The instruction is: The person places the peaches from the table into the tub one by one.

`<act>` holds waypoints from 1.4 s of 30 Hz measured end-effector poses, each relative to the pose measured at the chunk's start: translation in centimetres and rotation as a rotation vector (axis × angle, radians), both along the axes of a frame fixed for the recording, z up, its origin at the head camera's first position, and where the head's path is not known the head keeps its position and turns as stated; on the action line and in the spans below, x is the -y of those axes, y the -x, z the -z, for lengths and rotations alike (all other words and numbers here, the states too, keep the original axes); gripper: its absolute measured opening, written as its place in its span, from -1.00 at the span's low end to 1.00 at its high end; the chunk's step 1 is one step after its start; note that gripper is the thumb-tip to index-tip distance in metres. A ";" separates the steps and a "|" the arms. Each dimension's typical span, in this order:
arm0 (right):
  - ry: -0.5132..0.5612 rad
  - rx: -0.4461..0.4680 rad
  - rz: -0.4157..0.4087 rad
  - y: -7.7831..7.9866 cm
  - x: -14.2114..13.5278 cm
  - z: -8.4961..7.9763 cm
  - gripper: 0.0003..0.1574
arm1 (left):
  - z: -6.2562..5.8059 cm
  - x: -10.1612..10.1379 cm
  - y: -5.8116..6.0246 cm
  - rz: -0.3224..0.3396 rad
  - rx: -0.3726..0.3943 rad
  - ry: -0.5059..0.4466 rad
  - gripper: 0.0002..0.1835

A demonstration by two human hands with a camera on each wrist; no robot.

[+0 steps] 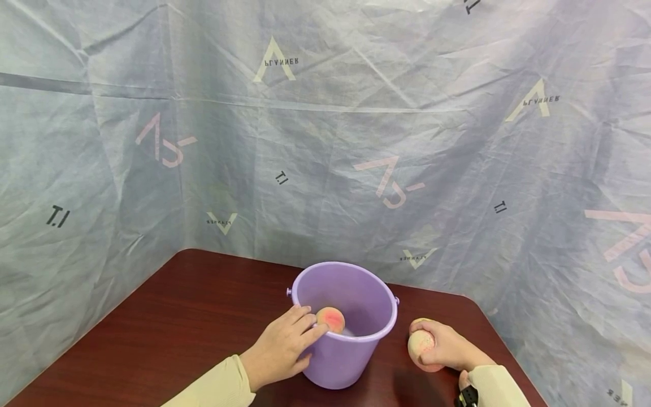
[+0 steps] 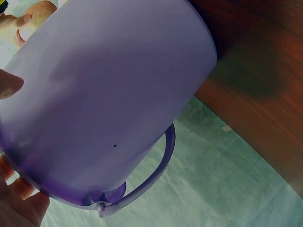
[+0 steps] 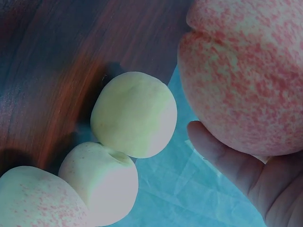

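Observation:
My left hand [image 1: 285,345] grips the near left rim of a purple bucket [image 1: 342,364], fingers over the edge and thumb against the outer wall. The bucket stands upright on the table. Inside it, close to those fingertips, shows a peach [image 1: 330,320] with a red blush. Right of the bucket, my right hand [image 1: 450,346] holds another peach [image 1: 420,343]. In the right wrist view this held peach [image 3: 241,80] is large and speckled red, with the thumb curled under it. Beside it lie a yellowish peach [image 3: 135,116], a paler one [image 3: 102,189] and a speckled one [image 3: 40,201].
The dark red-brown table [image 1: 203,316] has rounded far corners. Printed grey-blue cloth [image 1: 315,141] hangs behind and at both sides. The bucket's purple handle [image 2: 158,172] hangs down along its far side. A dark strap [image 1: 467,395] is around my right wrist.

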State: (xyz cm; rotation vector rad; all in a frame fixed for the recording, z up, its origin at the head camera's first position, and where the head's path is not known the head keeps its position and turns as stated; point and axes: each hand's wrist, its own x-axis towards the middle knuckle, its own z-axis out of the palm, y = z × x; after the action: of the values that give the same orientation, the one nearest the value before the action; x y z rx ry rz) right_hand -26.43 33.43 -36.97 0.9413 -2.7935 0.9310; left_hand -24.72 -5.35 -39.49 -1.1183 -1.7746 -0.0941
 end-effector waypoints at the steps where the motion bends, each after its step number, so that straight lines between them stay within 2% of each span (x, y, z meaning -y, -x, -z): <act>1: -0.003 -0.001 0.003 0.0 0.0 0.0 -0.47 | 0.0 0.0 0.0 0.001 -0.002 0.000 -0.27; 5: 0.000 -0.023 0.010 -0.3 0.1 0.0 -0.47 | 0.0 -0.1 0.0 0.005 -0.007 0.002 -0.26; 12: -0.021 -0.123 0.001 -0.4 0.2 -0.2 -0.43 | -0.1 0.0 0.0 0.008 -0.013 -0.002 -0.27; 18: 0.004 -0.074 0.024 -0.5 0.4 -0.7 -0.43 | -0.1 0.0 0.1 0.011 -0.016 -0.005 -0.26; 22: 0.068 0.000 0.035 -0.6 0.7 -1.0 -0.43 | -0.1 0.0 0.1 0.015 -0.022 -0.005 -0.25; 27: 0.131 0.027 0.028 -0.8 1.0 -1.2 -0.41 | -0.1 0.1 0.1 0.014 -0.028 -0.005 -0.25; 39: -0.025 -0.176 0.032 -0.6 0.8 -1.8 -0.42 | -0.1 0.1 0.1 0.014 -0.029 -0.004 -0.26; 42: -0.046 -0.215 0.033 -0.5 0.9 -1.9 -0.42 | -0.1 0.1 0.1 0.026 -0.011 -0.013 -0.37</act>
State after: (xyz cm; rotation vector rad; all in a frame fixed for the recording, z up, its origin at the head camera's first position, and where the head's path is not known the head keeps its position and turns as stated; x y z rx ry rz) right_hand -25.92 32.51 -35.06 0.9360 -2.6514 0.7169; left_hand -24.82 -5.46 -39.36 -1.1307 -1.7474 -0.1155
